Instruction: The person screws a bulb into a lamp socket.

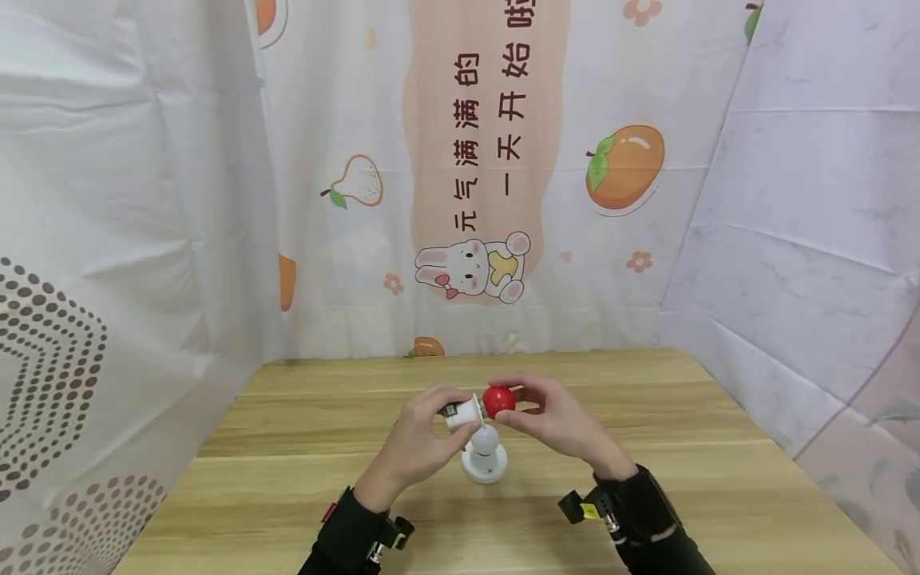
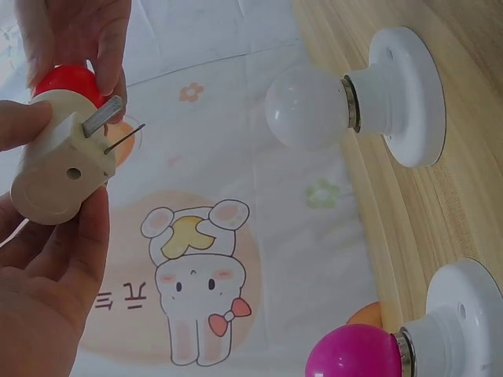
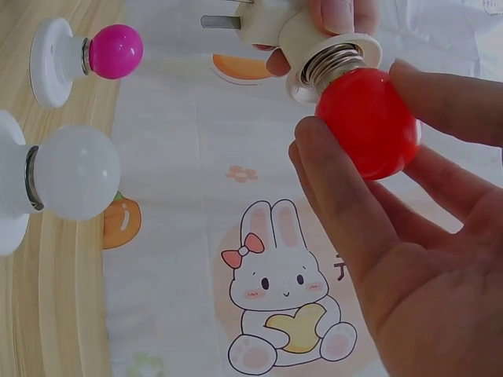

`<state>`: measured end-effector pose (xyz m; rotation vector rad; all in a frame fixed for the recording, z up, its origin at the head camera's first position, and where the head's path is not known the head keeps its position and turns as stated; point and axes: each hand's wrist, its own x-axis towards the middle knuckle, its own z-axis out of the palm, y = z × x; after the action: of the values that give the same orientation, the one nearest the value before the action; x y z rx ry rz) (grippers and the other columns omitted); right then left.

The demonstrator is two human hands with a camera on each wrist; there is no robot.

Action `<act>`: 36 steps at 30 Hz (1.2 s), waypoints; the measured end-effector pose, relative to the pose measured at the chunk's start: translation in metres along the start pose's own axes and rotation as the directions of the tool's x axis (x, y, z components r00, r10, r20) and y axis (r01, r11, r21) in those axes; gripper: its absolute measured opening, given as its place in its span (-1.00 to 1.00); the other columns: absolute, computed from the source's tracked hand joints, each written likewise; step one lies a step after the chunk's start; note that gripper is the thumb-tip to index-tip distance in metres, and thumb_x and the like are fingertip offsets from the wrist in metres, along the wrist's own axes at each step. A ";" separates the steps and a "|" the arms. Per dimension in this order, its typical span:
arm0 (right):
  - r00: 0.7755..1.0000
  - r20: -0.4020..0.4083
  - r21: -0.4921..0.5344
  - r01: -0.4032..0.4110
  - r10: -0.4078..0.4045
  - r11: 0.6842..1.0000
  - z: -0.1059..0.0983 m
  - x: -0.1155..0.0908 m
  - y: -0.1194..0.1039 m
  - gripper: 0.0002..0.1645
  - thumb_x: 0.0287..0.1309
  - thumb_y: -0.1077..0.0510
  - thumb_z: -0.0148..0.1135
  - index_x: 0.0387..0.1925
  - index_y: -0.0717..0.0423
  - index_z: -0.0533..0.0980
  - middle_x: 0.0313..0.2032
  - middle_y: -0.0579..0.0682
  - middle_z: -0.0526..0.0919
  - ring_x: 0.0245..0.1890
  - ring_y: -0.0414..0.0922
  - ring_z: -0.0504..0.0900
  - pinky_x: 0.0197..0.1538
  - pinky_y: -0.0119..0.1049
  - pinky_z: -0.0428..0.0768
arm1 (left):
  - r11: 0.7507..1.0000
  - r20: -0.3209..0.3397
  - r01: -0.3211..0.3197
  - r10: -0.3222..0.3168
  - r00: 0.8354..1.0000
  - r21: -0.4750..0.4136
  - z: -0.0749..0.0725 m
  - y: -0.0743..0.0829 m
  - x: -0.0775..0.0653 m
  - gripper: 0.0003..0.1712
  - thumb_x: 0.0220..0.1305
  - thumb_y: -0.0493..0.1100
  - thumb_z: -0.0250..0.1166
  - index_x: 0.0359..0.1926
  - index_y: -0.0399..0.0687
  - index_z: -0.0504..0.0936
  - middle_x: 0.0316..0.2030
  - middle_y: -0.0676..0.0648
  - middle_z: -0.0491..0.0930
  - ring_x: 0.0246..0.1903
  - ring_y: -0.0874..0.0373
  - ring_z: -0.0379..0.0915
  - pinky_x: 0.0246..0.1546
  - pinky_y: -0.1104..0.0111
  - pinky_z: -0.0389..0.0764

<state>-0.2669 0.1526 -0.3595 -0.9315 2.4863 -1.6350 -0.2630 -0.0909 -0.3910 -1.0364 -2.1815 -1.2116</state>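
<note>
My left hand (image 1: 420, 435) grips a white plug-in lamp socket (image 2: 59, 149) by its body, and two metal prongs (image 2: 102, 118) stick out of its side. With the thumb and fingertips of my right hand (image 1: 553, 415) I hold a round red light bulb (image 3: 368, 122). The bulb's metal screw base (image 3: 334, 67) sits at the socket's mouth, with several threads still showing in the right wrist view. Both hands are raised above the table, close together, over a white bulb (image 1: 485, 439) that stands upright in a round white lamp holder (image 1: 484, 471).
A magenta bulb (image 3: 116, 52) in a second white lamp holder (image 3: 52, 63) shows in both wrist views; I cannot make it out in the head view. The wooden table (image 1: 323, 479) ends at a printed curtain (image 1: 345, 271), with light sheets on both sides.
</note>
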 end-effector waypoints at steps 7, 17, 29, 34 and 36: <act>0.998 -0.012 -0.010 -0.065 0.065 0.998 0.002 0.001 0.002 -0.43 0.27 0.04 0.41 0.27 0.08 0.53 0.10 0.08 0.63 0.02 0.04 0.64 -0.05 -0.23 0.68 | 1.000 -0.003 -0.004 0.004 1.000 0.027 0.000 -0.001 0.000 -0.65 0.21 -0.25 0.49 0.01 -0.16 0.67 -0.08 0.00 0.65 -0.17 0.23 0.55 -0.19 0.36 0.64; 0.993 -0.033 0.041 -0.111 0.113 0.993 0.007 0.000 0.001 -0.45 0.28 0.06 0.40 0.25 0.14 0.54 0.09 0.11 0.63 0.02 0.08 0.63 -0.02 -0.17 0.69 | 0.999 0.010 -0.001 0.001 1.000 0.034 -0.001 -0.002 -0.002 -0.64 0.22 -0.24 0.48 0.04 -0.16 0.67 -0.06 0.00 0.65 -0.12 0.22 0.56 -0.15 0.34 0.64; 0.998 -0.040 0.022 -0.047 0.048 0.999 0.007 0.001 0.001 -0.44 0.24 0.09 0.44 0.23 0.12 0.53 0.09 0.09 0.64 0.02 0.05 0.66 -0.03 -0.23 0.68 | 1.000 0.011 0.006 -0.006 1.000 0.030 -0.002 0.000 -0.002 -0.64 0.24 -0.25 0.47 0.05 -0.19 0.67 -0.05 -0.03 0.66 -0.10 0.20 0.58 -0.12 0.32 0.65; 0.999 -0.033 0.026 -0.009 0.010 1.000 0.005 0.001 0.001 -0.46 0.20 0.16 0.46 0.20 0.13 0.52 0.08 0.10 0.62 0.03 0.05 0.66 -0.04 -0.25 0.68 | 1.000 0.008 0.007 -0.007 1.000 0.030 -0.002 0.001 -0.002 -0.64 0.25 -0.24 0.47 0.05 -0.20 0.67 -0.04 -0.03 0.66 -0.10 0.20 0.59 -0.11 0.32 0.66; 0.999 -0.034 0.025 -0.008 0.009 1.000 0.005 0.001 0.001 -0.46 0.21 0.15 0.46 0.19 0.13 0.51 0.08 0.10 0.62 0.03 0.05 0.65 -0.04 -0.25 0.68 | 1.000 0.003 0.004 -0.004 1.000 0.031 -0.002 0.001 -0.002 -0.64 0.24 -0.24 0.47 0.05 -0.20 0.67 -0.04 -0.03 0.66 -0.10 0.20 0.59 -0.11 0.32 0.66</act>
<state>-0.2659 0.1479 -0.3623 -0.8966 2.4819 -1.6887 -0.2615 -0.0930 -0.3909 -1.0221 -2.1986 -1.1755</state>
